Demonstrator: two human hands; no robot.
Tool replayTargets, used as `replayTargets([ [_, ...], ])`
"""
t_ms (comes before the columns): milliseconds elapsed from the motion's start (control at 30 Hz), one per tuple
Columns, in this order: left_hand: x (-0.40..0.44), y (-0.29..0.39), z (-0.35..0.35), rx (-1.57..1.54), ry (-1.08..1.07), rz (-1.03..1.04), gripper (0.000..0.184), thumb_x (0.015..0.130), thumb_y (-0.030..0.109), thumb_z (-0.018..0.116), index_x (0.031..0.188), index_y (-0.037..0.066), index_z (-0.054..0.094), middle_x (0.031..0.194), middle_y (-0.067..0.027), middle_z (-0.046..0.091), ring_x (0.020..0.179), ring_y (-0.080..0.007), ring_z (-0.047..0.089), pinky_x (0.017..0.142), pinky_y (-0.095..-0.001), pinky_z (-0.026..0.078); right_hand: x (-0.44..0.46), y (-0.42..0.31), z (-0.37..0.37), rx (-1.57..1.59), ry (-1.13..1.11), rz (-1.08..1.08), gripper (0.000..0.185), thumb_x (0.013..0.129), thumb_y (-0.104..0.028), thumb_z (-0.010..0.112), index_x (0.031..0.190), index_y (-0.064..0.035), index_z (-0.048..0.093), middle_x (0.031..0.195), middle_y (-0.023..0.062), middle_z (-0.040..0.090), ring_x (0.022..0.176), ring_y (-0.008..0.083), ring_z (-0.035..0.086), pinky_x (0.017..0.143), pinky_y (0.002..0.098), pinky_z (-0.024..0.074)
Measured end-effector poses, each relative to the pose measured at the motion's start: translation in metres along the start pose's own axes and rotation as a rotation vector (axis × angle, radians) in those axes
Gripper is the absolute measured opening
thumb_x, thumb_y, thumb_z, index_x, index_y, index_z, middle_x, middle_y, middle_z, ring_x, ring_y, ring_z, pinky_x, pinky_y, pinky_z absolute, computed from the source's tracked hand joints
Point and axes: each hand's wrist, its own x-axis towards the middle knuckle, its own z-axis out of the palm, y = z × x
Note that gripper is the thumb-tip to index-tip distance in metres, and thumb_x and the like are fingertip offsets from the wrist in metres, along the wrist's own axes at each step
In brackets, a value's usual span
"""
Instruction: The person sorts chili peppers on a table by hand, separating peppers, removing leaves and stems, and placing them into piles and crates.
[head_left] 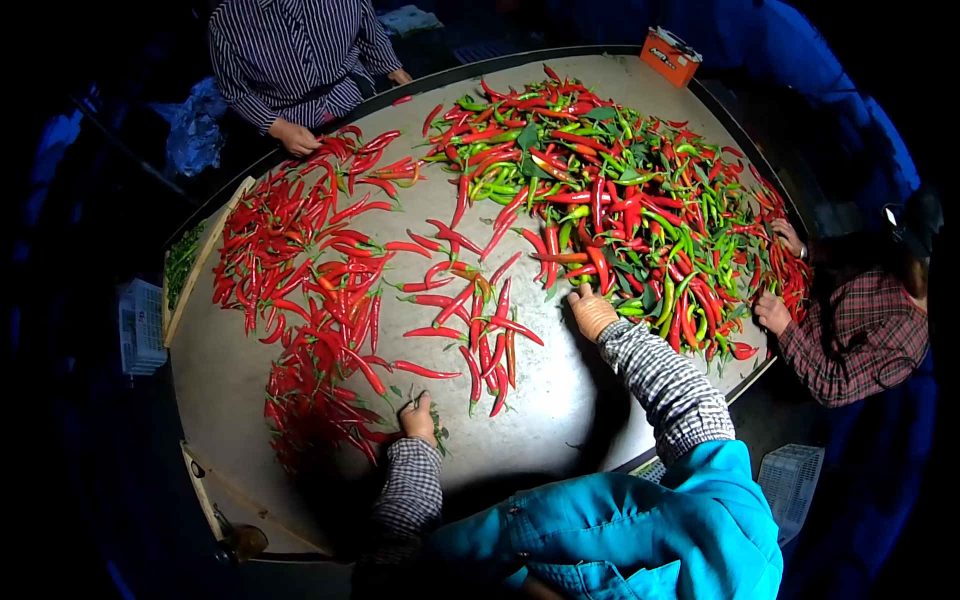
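My left hand (418,418) is closed at the near side of the table, with green leaf scraps (441,432) poking out beside its fingers. Just beyond it lie loose red chili peppers (425,370). My right hand (593,313) reaches to the near edge of a mixed pile of red and green chili peppers (600,200), its fingers bent close together. Whatever is between those fingertips is too small to make out. Between my hands and a little farther off is a small cluster of red chili peppers (487,345). A larger red heap (320,290) spreads along the left.
Across the table (540,410), a person in a striped shirt has a hand (296,137) at the red heap. At the right, another person's hands (775,312) touch the mixed pile. An orange box (670,57) stands at the far edge. White crates (790,485) sit below the table.
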Motion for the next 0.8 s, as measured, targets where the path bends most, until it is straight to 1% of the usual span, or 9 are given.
replayTargets([
  [267,-0.008,0.005,0.004,0.009,-0.009,0.031,0.016,0.081,0.017,0.056,0.091,0.005,0.058,0.066,-0.0024,0.054,0.045,-0.0142,0.047,0.037,-0.0291,0.037,0.009,-0.016,-0.003,-0.189,-0.156,-0.251,0.025,0.077,-0.02,0.051,0.095,-0.006,0.06,0.096,0.016,0.059,0.1,0.0291,0.051,0.084,0.0409,0.0399],
  [367,-0.007,0.006,0.004,0.018,-0.007,0.021,0.016,0.081,0.017,0.056,0.091,0.005,0.058,0.066,-0.0025,0.054,0.045,-0.0144,0.047,0.037,-0.0291,0.037,0.021,-0.026,-0.002,0.135,0.17,-0.256,0.023,0.08,-0.024,0.055,0.093,-0.0049,0.058,0.079,0.0209,0.059,0.084,0.0356,0.055,0.074,0.042,0.0441],
  [400,-0.008,0.004,0.004,0.01,-0.014,0.021,0.016,0.081,0.017,0.056,0.091,0.005,0.058,0.067,-0.0026,0.054,0.045,-0.0145,0.047,0.038,-0.0291,0.038,0.027,-0.031,-0.01,0.318,0.311,-0.194,0.018,0.076,-0.015,0.057,0.09,-0.003,0.056,0.077,0.0214,0.057,0.078,0.0386,0.055,0.068,0.0429,0.0458],
  [500,-0.006,0.001,0.003,0.061,0.006,0.015,0.021,0.081,0.017,0.057,0.094,0.0,0.057,0.077,-0.0054,0.057,0.058,-0.0148,0.052,0.045,-0.031,0.042,0.065,-0.028,-0.029,0.471,0.515,0.009,0.025,0.072,-0.004,0.053,0.097,-0.0017,0.055,0.09,0.024,0.057,0.082,0.0382,0.057,0.07,0.0438,0.0467],
  [600,0.007,-0.014,0.0,0.045,0.008,0.155,0.03,0.079,0.014,0.058,0.103,-0.004,0.056,0.097,-0.0087,0.061,0.086,-0.0185,0.056,0.078,-0.0296,0.042,0.108,-0.015,-0.033,0.355,0.279,0.276,0.031,0.077,-0.017,0.055,0.103,-0.0015,0.051,0.1,0.0233,0.056,0.091,0.0379,0.056,0.078,0.0433,0.0471],
  [633,0.013,-0.02,-0.001,0.054,0.021,0.158,0.027,0.08,0.014,0.058,0.099,-0.004,0.058,0.094,-0.0084,0.062,0.085,-0.0177,0.056,0.076,-0.0296,0.043,0.114,-0.015,-0.034,0.286,0.125,0.378,0.035,0.08,-0.025,0.054,0.106,-0.0019,0.05,0.104,0.0229,0.056,0.094,0.037,0.056,0.078,0.0431,0.0471],
  [667,0.02,-0.027,-0.001,0.063,0.033,0.161,0.024,0.08,0.014,0.057,0.096,-0.004,0.06,0.091,-0.0081,0.063,0.084,-0.0169,0.057,0.074,-0.0297,0.044,0.118,-0.016,-0.029,0.175,0.207,0.345,0.037,0.078,-0.031,0.058,0.1,-0.0023,0.054,0.092,0.022,0.06,0.088,0.0358,0.059,0.076,0.0428,0.0483],
  [733,0.004,-0.009,0.002,0.036,0.046,-0.007,0.021,0.079,0.015,0.059,0.088,-0.004,0.062,0.082,-0.0062,0.064,0.072,-0.017,0.057,0.068,-0.0314,0.045,0.129,-0.021,-0.029,0.093,0.086,0.355,0.036,0.076,-0.029,0.061,0.1,-0.0025,0.058,0.093,0.0204,0.061,0.089,0.0341,0.06,0.077,0.0413,0.0489],
  [800,0.017,-0.025,0.001,0.081,0.039,0.201,0.024,0.077,0.02,0.061,0.078,-0.004,0.061,0.073,-0.0076,0.063,0.061,-0.0182,0.054,0.062,-0.0344,0.044,0.146,-0.017,-0.015,0.106,0.032,0.381,0.03,0.075,-0.024,0.061,0.097,-0.0033,0.061,0.097,0.0196,0.061,0.092,0.0326,0.06,0.079,0.0409,0.0487],
])
